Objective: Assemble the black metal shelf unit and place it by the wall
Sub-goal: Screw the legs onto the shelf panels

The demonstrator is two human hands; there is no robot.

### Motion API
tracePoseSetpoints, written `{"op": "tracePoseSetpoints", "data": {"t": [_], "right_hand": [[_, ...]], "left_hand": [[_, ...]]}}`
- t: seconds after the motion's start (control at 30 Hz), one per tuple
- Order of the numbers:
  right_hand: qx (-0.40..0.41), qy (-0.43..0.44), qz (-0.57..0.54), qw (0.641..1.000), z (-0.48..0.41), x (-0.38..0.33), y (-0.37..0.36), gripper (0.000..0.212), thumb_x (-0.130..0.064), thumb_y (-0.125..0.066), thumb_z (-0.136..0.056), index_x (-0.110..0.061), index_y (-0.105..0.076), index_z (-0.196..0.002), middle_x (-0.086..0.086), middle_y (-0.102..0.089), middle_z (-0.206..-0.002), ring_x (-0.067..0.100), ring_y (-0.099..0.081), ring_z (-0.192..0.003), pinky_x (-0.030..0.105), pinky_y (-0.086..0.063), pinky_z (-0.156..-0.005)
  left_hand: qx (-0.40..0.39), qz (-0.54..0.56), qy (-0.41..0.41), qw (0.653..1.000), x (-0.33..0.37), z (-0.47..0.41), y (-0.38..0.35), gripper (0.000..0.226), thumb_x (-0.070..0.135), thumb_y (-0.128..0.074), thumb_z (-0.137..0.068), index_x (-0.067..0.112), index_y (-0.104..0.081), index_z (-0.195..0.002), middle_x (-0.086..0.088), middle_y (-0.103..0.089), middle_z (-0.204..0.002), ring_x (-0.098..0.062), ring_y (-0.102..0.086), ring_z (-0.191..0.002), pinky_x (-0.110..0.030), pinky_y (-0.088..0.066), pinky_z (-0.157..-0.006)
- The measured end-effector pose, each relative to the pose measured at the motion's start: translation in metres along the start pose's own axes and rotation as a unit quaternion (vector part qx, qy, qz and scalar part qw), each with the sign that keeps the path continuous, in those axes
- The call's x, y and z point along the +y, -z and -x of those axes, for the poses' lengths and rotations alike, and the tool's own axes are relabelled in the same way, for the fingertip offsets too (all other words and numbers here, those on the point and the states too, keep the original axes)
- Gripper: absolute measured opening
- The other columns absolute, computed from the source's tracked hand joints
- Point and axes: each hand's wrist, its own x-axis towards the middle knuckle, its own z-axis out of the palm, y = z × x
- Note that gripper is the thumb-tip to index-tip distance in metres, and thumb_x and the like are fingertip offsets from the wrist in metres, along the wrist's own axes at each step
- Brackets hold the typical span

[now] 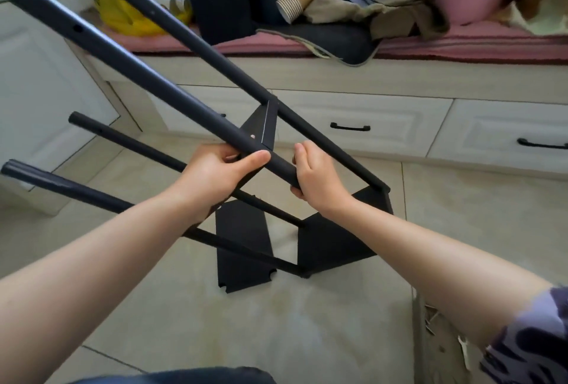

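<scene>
Left grip [221,174] and right grip [319,179] are both curling closed around one upright tube [138,76] of the partly built shelf unit [335,239], which is tilting on the floor [307,322]; seating the tube squarely before pressing is looking advisable.

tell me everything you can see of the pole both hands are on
The pole is a long round black tube, matte metal by its look, with a small hole in its side near the far end. It slants from upper left down toward the person, off the floor. The left hand grips it near the lower end; the right hand holds that end. It crosses a corner of a black panel there.
</scene>
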Motion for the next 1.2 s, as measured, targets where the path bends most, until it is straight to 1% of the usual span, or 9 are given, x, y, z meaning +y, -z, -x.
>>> {"op": "tracePoseSetpoints", "data": {"t": [0.23, 0.43, 0.5, 0.6, 0.67, 0.8, 0.93, 1.1, 1.2], "right_hand": [[-0.052, 0.011, 0.038, 0.998, -0.013, -0.008, -0.027, 0.026, -0.031, -0.031, -0.108, -0.017, -0.044, -0.089, 0.009, -0.05, -0.081, 0.018, -0.057, -0.062, 0.016, -0.043, -0.044], [-0.088, 0.027, 0.103, 0.99, -0.026, -0.003, -0.036, 0.032, -0.032, -0.028, -0.108, -0.008, -0.044, -0.096, 0.015, -0.055, -0.072, 0.008, -0.053, -0.043, 0.024, -0.043, -0.043], [-0.107, 0.025, 0.136, 0.985, -0.028, 0.003, -0.04, 0.03, -0.034, -0.028, -0.108, -0.012, -0.045, -0.094, 0.014, -0.056, -0.075, 0.007, -0.053, -0.045, 0.023, -0.044, -0.045], [-0.119, 0.036, 0.211, 0.97, -0.024, 0.019, -0.048, 0.03, -0.039, -0.027, -0.107, -0.023, -0.046, -0.09, 0.006, -0.059, -0.076, 0.02, -0.061, -0.063, 0.044, -0.054, -0.062], [-0.114, 0.045, 0.259, 0.958, -0.02, 0.028, -0.054, 0.032, -0.039, -0.026, -0.107, -0.021, -0.048, -0.091, 0.002, -0.058, -0.072, 0.023, -0.059, -0.069, 0.053, -0.051, -0.072], [-0.112, 0.057, 0.325, 0.937, -0.01, 0.041, -0.067, 0.035, -0.039, -0.022, -0.107, -0.018, -0.048, -0.096, 0.001, -0.059, -0.069, 0.028, -0.057, -0.071, 0.052, -0.047, -0.076], [-0.113, 0.055, 0.336, 0.934, -0.004, 0.049, -0.074, 0.034, -0.041, -0.019, -0.106, -0.021, -0.045, -0.095, 0.001, -0.062, -0.062, 0.027, -0.059, -0.067, 0.049, -0.047, -0.075], [-0.102, 0.071, 0.345, 0.93, 0.006, 0.056, -0.079, 0.038, -0.047, -0.012, -0.098, -0.024, -0.042, -0.094, 0.001, -0.063, -0.061, 0.028, -0.059, -0.066, 0.047, -0.047, -0.073], [-0.097, 0.074, 0.343, 0.931, 0.011, 0.06, -0.079, 0.038, -0.048, -0.012, -0.097, -0.025, -0.042, -0.094, 0.001, -0.064, -0.061, 0.027, -0.059, -0.065, 0.046, -0.047, -0.072]], "left_hand": [[0.047, 0.085, 0.027, 0.995, -0.04, -0.005, 0.019, 0.028, 0.039, -0.072, -0.088, 0.024, -0.072, -0.111, 0.008, -0.076, -0.099, -0.01, -0.069, -0.1, -0.031, -0.052, -0.097], [0.068, 0.145, 0.055, 0.986, -0.078, -0.012, 0.013, 0.007, 0.041, -0.071, -0.087, 0.037, -0.07, -0.092, 0.014, -0.076, -0.087, -0.007, -0.069, -0.097, -0.025, -0.051, -0.092], [0.07, 0.169, 0.075, 0.98, -0.093, -0.011, 0.006, 0.02, 0.04, -0.07, -0.088, 0.033, -0.07, -0.106, 0.012, -0.076, -0.096, -0.009, -0.068, -0.104, -0.028, -0.05, -0.098], [0.071, 0.207, 0.108, 0.97, -0.116, -0.002, -0.008, 0.046, 0.042, -0.07, -0.085, 0.024, -0.067, -0.128, 0.011, -0.076, -0.104, -0.008, -0.067, -0.107, -0.025, -0.05, -0.097], [0.068, 0.231, 0.123, 0.963, -0.132, 0.005, -0.016, 0.06, 0.049, -0.07, -0.076, 0.023, -0.067, -0.13, 0.011, -0.077, -0.105, -0.006, -0.068, -0.106, -0.025, -0.051, -0.098], [0.081, 0.272, 0.139, 0.949, -0.155, 0.017, -0.028, 0.079, 0.057, -0.072, -0.062, 0.021, -0.066, -0.133, 0.01, -0.076, -0.111, -0.005, -0.067, -0.112, -0.034, -0.047, -0.109], [0.076, 0.29, 0.135, 0.944, -0.168, 0.022, -0.033, 0.081, 0.061, -0.072, -0.06, 0.028, -0.064, -0.133, 0.013, -0.074, -0.116, 0.0, -0.064, -0.116, -0.031, -0.045, -0.11], [0.083, 0.302, 0.129, 0.941, -0.179, 0.03, -0.038, 0.065, 0.047, -0.068, -0.07, 0.032, -0.062, -0.133, 0.018, -0.076, -0.104, 0.004, -0.067, -0.105, -0.012, -0.049, -0.095], [0.091, 0.305, 0.135, 0.938, -0.183, 0.037, -0.041, 0.07, 0.049, -0.068, -0.068, 0.032, -0.06, -0.135, 0.016, -0.075, -0.109, 0.004, -0.066, -0.107, -0.015, -0.05, -0.097]]}}
